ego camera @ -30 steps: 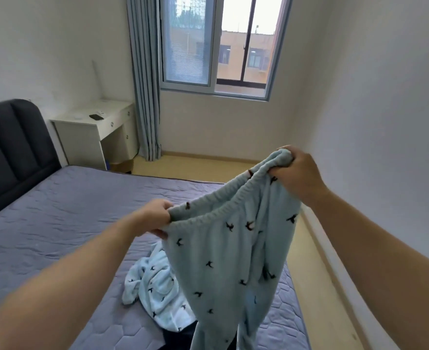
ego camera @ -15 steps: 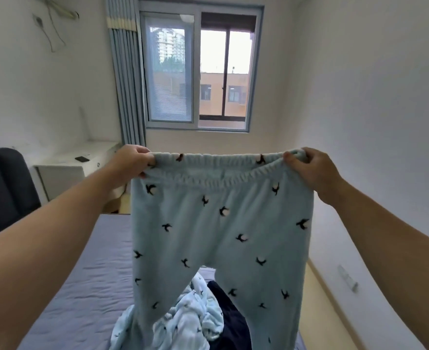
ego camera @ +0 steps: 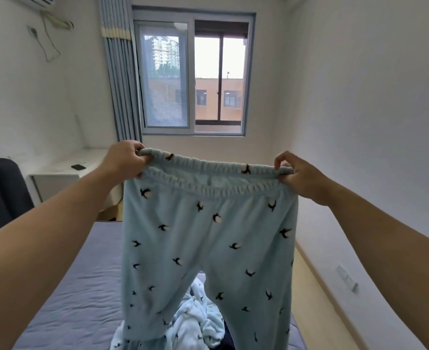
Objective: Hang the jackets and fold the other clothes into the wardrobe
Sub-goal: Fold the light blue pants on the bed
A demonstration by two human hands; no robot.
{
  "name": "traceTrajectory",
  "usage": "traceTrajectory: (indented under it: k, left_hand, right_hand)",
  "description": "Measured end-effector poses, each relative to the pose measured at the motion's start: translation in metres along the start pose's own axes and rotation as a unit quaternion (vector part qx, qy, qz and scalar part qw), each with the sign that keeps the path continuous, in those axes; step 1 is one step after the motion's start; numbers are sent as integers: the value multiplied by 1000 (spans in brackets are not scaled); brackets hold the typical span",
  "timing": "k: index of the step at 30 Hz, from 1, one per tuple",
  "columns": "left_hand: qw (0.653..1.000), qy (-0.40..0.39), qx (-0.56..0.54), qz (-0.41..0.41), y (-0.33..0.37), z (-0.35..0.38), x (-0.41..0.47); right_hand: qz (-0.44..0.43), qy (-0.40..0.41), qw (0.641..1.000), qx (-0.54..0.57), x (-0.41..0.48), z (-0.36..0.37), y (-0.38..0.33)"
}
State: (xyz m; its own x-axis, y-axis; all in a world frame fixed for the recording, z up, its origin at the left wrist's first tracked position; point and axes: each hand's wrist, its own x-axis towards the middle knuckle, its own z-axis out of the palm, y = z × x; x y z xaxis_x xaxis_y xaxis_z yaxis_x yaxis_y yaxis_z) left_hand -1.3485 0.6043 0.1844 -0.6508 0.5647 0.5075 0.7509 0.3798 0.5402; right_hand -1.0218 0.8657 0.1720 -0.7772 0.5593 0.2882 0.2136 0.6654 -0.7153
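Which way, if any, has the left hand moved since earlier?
Yes. Gripping the pyjama trousers, the left hand rose from over the bed to below the window sill.

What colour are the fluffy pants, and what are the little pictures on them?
The pants are pale blue with small black-and-white birds, seen in the head view.

Worn on the head — one wide-angle view; facing forward over the bed (ego camera: 87,299) toward the window (ego camera: 193,74); near the left hand (ego camera: 125,159), right hand (ego camera: 301,179) and trousers (ego camera: 208,236).

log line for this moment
pants: held up by waistband, legs hanging over bed | left hand: grips one end | right hand: pinches other end | fold: not done
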Motion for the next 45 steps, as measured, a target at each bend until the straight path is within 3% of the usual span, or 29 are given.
traceTrajectory:
  k: [4,7,9,11,13,18,25,28,31,35,38,45]
  left_hand:
    - [999,4,-49,11,-6,-1,1]
    - [997,-23,-71,-3,-4,-2,2]
    - [991,-95,-94,-12,-2,-8,-1]
    - [975,-201,-93,7,-1,-13,-6]
    - [965,-256,-44,36,-1,-15,-11]
    - [980,-190,25,63,-6,-19,-7]
    - [988,-135,-38,61,-17,-17,-2]
    - [990,-118,-51,58,-19,-12,0]
    - [992,-82,-64,67,-16,-4,3]
    - [994,-22,-83,62,-4,7,8]
    - [993,0,-93,65,15,16,7]
    - [992,-24,-74,96,51,29,-6]
  right_hand:
    - [-2,-9,995,95,-2,-3,1]
    - [17,-76,995,59,2,-11,-2]
    - [29,-124,992,23,2,-15,-3]
    - [35,-124,992,18,4,-15,-3]
    - [18,-109,994,19,4,-14,-4]
    - [13,-85,996,25,7,-17,-8]
    - [30,-102,994,-15,12,-12,-21]
    - [47,-162,984,-53,13,-6,-30]
    - [40,-251,955,-157,9,8,-52]
    - [-39,-393,855,-337,-3,47,-85]
    - [-114,-430,797,-409,-15,80,-103]
    - [-205,-441,756,-438,-38,130,-115]
